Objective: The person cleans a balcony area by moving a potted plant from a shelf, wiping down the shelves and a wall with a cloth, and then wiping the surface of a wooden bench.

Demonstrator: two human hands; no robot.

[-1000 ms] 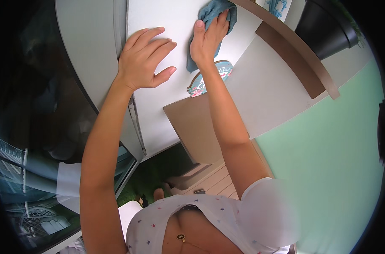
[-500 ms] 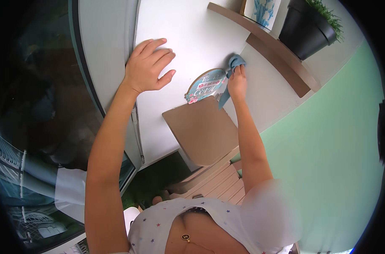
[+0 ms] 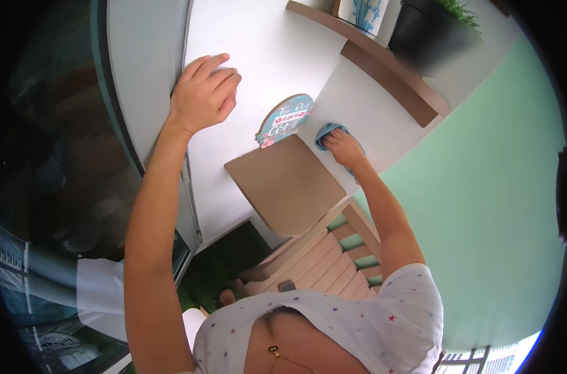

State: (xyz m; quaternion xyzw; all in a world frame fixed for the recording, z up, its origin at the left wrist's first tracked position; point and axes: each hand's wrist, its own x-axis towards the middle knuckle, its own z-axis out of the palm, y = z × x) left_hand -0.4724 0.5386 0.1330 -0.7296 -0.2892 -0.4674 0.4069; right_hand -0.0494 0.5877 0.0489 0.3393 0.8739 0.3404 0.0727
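1. Now my right hand (image 3: 344,146) presses the blue cloth (image 3: 326,133) flat on the white wall panel (image 3: 370,118), fingers together on top of it, at about 1 o'clock from centre.
2. A second ago that cloth was high up at 12 o'clock; it has come down past the round sign (image 3: 284,119) to just right of it, under the brown shelf (image 3: 389,75).
3. So I judge the upper panel wiped, and the lower stretch beside the brown board (image 3: 283,184) is in hand.
4. My left hand (image 3: 202,96) stays braced on the panel's edge at 11 o'clock, fingers curled loosely and holding nothing.
5. Up on the shelf sit a black pot (image 3: 430,37) and a blue-patterned vase (image 3: 361,12), well clear of the cloth.
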